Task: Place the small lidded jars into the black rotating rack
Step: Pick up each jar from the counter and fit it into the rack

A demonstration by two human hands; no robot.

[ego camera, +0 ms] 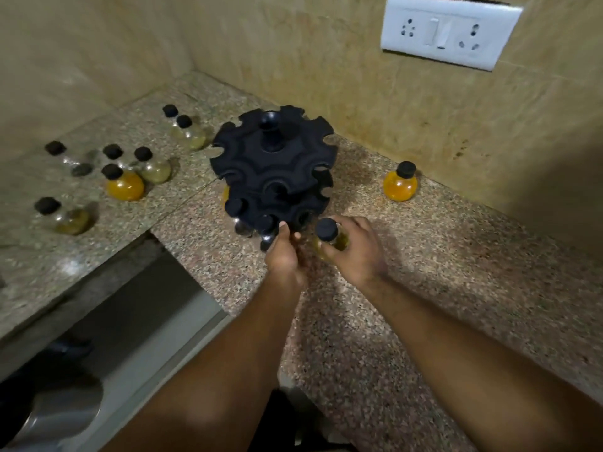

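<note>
The black rotating rack stands on the granite counter in the corner, with notched tiers. A few black-lidded jars hang in its lowest tier at the front. My right hand grips a small jar with a black lid and yellowish contents, just right of the rack's lower tier. My left hand touches the rack's bottom tier, its fingers on a jar lid there; whether it grips that jar is unclear.
Several black-lidded jars stand on the counter to the left, among them an orange one and a pale one. Another orange jar stands by the right wall. A white socket plate is on the wall. The counter edge drops off at lower left.
</note>
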